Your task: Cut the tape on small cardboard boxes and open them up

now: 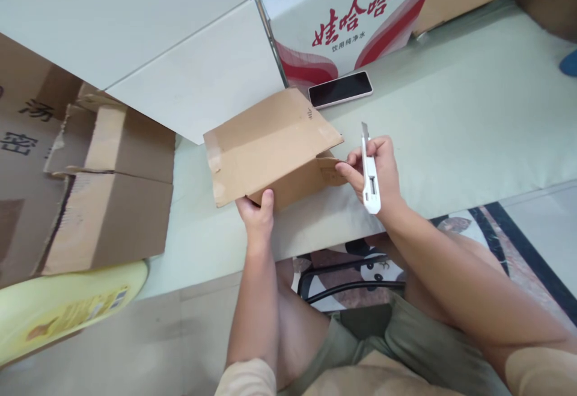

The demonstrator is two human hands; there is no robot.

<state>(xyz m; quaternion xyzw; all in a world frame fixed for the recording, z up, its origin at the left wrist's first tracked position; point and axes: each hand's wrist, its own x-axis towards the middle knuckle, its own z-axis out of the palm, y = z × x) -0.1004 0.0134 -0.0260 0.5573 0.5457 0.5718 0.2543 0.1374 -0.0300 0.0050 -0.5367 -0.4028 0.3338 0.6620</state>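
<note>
A small brown cardboard box point(270, 143) rests on the pale green tabletop, its wide top flap lying slanted over it. My left hand point(258, 213) is closed on the box's near edge, thumb up on the front side and the other fingers out of sight. In my right hand point(381, 170) is a white utility knife point(370, 179), held upright with its metal blade out and pointing away from me. The thumb and a finger of that same hand reach the small side flap point(332, 169) at the box's right end.
Behind the box lies a phone point(341, 89) with a dark screen, against a white and red printed carton point(347, 23). White panels point(198, 77) stand at the back left. Larger cardboard boxes point(130, 198) and a yellow bottle point(72, 306) are at the left.
</note>
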